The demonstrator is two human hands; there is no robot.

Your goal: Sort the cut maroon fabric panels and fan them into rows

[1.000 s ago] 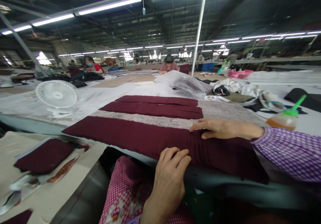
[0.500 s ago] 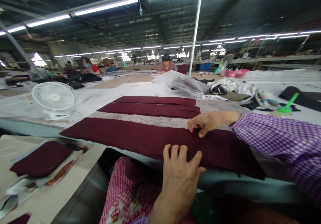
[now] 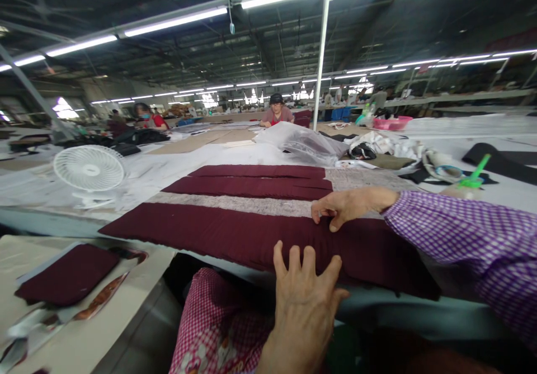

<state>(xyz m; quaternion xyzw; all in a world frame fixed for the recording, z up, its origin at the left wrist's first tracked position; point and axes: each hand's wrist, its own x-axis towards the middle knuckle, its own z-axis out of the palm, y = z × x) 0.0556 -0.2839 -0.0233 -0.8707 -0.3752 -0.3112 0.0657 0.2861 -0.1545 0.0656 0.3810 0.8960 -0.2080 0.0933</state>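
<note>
A long maroon fabric panel (image 3: 201,228) lies along the front edge of the table, with small wrinkles between my hands. My left hand (image 3: 304,290) is at its near edge, palm down, the fingers spread and their tips on the cloth. At the panel's far edge my right hand (image 3: 350,206) rests with bent fingers, the thumb and fingertips apart and touching the fabric. Beyond a strip of greyish-white sheet (image 3: 243,203) lie two narrower maroon strips (image 3: 251,187), one behind the other.
A white fan (image 3: 89,170) stands at the left. Clear plastic sheeting (image 3: 300,139), crumpled cloths (image 3: 394,145), a green-topped cup (image 3: 472,183) and a pink basin (image 3: 392,123) lie beyond. A side table (image 3: 126,301) holds folded maroon fabric (image 3: 69,273). A co-worker (image 3: 277,111) sits opposite.
The view has tilted up slightly. My left hand's fingers have spread a little wider on the panel's near edge; my right hand has barely moved.
</note>
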